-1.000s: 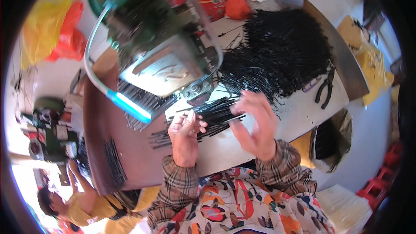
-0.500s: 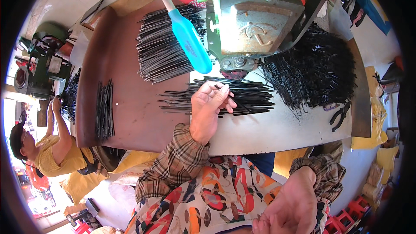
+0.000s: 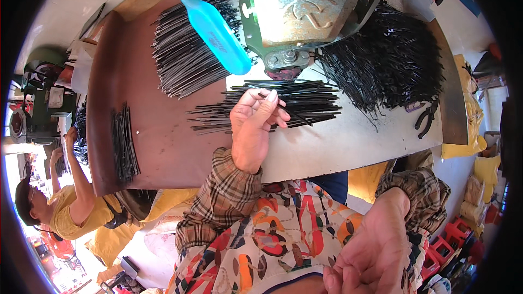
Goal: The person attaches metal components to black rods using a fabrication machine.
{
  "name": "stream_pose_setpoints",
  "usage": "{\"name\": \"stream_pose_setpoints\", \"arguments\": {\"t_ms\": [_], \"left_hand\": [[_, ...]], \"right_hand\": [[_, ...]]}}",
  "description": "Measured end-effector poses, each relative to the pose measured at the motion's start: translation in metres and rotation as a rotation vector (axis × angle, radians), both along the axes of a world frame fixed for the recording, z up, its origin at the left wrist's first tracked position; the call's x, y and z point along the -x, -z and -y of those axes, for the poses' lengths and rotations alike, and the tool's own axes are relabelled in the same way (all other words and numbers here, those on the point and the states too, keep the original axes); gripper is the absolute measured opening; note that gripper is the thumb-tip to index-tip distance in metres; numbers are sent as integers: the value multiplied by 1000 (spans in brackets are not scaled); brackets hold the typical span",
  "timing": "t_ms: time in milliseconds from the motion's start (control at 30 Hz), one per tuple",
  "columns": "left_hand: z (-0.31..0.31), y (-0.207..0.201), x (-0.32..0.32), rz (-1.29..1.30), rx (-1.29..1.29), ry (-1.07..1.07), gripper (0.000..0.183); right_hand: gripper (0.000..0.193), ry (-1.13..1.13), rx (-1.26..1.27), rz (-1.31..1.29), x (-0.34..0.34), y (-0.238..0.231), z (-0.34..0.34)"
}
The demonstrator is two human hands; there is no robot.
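My left hand [image 3: 251,130] is closed in a pinch over the table, with a thin black rod [image 3: 298,115] between thumb and fingers. The rod slants down to the right. Just beyond that hand lies a loose row of similar black rods [image 3: 310,98], side by side and running left to right. My right hand [image 3: 373,247] rests low at the right, over my patterned apron [image 3: 272,239]. Its palm faces up with the fingers curled together, and no object shows in it; the lower edge cuts off part of it.
A green machine head [image 3: 310,11] overhangs the rods, beside a blue paddle-shaped piece [image 3: 218,35]. Rod bundles [image 3: 185,54] lie left, a tangled black heap [image 3: 387,60] and pliers [image 3: 426,120] right. A co-worker in yellow [image 3: 81,212] works at another machine [image 3: 52,92].
The whole view has shifted, so the table and machine sit higher and further left. My left hand still pinches the rod. The right hand stays low at the right, its fingers curled.
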State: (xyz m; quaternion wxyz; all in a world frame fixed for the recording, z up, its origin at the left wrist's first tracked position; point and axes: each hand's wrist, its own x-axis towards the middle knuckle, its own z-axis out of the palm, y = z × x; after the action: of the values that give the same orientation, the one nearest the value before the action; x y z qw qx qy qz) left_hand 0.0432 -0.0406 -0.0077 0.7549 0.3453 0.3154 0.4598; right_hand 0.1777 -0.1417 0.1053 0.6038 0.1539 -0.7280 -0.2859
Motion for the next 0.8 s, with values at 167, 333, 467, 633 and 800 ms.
{"name": "stream_pose_setpoints", "arguments": {"t_ms": [167,333,467,633,800], "left_hand": [[2,-1,2,10,28,-22,9],[2,2,2,-15,21,-9,10],[2,1,2,-20,29,-12,10],[1,3,0,-21,36,-12,9],[2,2,-1,-27,30,-12,10]], "right_hand": [[17,57,193,57,-4,-1,11],[17,17,197,51,-4,0,9],[25,-71,132,31,1,-1,2],[26,-71,181,21,0,-2,0],[28,-26,150,-7,-2,0,1]]}}
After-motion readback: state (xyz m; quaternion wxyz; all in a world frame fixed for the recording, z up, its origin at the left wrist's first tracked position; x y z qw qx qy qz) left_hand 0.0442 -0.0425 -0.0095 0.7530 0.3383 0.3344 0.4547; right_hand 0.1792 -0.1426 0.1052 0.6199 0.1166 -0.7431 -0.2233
